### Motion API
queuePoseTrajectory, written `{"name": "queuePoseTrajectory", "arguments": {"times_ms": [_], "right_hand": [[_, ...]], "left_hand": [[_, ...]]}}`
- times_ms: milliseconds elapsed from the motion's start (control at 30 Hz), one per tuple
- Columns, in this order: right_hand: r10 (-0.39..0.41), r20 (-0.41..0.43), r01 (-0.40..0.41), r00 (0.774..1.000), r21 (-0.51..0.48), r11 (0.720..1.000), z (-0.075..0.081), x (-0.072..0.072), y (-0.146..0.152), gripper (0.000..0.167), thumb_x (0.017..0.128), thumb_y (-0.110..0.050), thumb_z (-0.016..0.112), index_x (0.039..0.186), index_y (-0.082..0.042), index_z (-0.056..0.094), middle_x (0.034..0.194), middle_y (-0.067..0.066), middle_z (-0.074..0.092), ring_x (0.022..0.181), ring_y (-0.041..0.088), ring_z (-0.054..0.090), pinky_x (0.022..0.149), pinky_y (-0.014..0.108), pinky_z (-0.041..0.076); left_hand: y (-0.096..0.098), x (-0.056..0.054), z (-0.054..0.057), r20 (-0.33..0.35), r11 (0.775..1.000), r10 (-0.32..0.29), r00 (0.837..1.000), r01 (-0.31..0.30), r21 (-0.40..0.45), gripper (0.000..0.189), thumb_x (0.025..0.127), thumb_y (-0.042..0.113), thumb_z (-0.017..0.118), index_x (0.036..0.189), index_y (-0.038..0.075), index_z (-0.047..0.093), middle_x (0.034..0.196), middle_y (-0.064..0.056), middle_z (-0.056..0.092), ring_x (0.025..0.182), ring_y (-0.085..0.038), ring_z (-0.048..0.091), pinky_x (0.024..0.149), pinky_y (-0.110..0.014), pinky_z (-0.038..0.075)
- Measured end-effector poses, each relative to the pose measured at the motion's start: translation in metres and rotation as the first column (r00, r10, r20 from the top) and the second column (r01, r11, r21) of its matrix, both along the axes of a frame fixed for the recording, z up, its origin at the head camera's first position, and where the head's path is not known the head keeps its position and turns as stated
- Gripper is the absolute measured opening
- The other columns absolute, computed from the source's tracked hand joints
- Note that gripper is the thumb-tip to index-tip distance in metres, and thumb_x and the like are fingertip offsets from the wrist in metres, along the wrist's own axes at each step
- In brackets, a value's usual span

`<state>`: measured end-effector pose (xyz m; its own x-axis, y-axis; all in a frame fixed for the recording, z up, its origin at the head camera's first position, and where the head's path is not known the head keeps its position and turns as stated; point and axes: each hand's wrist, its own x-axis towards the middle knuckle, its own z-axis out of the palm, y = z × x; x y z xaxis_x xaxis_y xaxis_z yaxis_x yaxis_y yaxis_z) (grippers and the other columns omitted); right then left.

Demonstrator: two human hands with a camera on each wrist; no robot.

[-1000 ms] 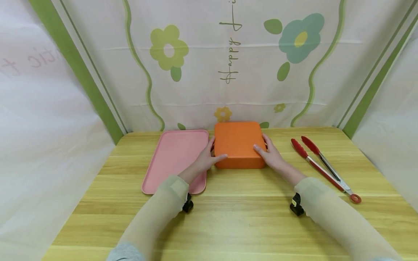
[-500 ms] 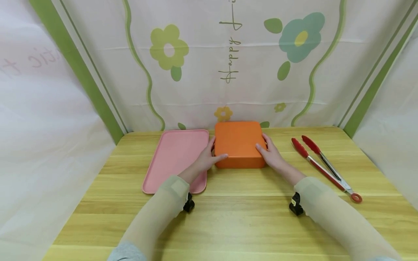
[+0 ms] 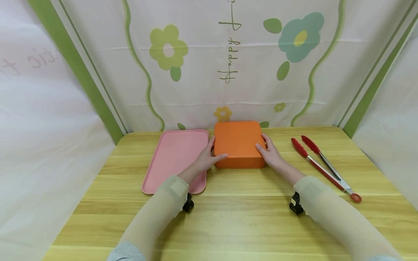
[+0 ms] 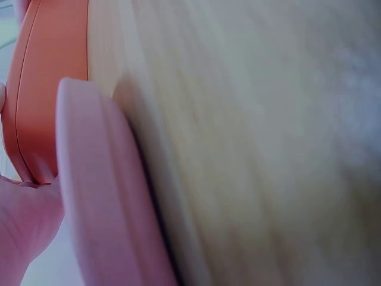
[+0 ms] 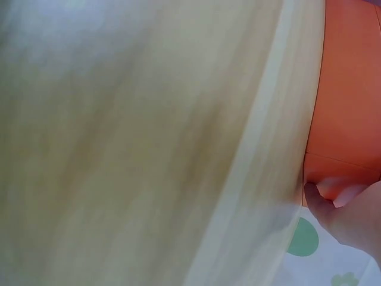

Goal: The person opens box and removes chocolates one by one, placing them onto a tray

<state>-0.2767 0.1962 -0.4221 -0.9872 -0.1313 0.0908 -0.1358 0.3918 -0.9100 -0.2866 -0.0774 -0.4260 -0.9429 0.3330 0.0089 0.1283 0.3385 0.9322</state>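
Observation:
An orange box [image 3: 238, 139] with rounded corners stands at the back of the wooden table. Its left side is gripped by my left hand [image 3: 206, 158], the thumb lying along the front edge and the fingers partly hidden. My right hand [image 3: 271, 154] holds the opposite side, thumb on the top near the front right corner. In the left wrist view, a seam runs along the orange box [image 4: 47, 83], and the pink tray's rim [image 4: 101, 179] is close by. The right wrist view shows fingers curled against the box's side [image 5: 348, 89].
A pink tray [image 3: 177, 156] lies left of the box, partly under my left forearm. Red-and-steel tongs [image 3: 326, 170] rest spread on the table [image 3: 241, 224] at right. A printed curtain [image 3: 202, 83] stands directly behind the box.
My right thumb sits very slightly farther right on the box's top than a second ago. The box, tray and tongs stay in place.

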Motion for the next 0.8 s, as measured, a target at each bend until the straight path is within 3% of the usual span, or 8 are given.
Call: {"name": "queuePoseTrajectory", "arguments": {"times_ms": [800], "right_hand": [[-0.033,-0.001,0.033,0.999,-0.056,0.998,0.0023,-0.001,-0.0033,0.06,0.104,-0.013,0.045,0.153,0.004,0.013,0.156,0.026,0.013,0.143,0.038,0.012,0.114,0.049,0.012]], "left_hand": [[-0.0002,-0.0013,-0.0008,-0.02,1.0,-0.016,1.0,0.016,0.02,0.101,0.087,0.025,0.075,0.157,0.01,0.004,0.158,-0.01,0.023,0.143,-0.022,0.024,0.109,-0.037,0.028]]}}
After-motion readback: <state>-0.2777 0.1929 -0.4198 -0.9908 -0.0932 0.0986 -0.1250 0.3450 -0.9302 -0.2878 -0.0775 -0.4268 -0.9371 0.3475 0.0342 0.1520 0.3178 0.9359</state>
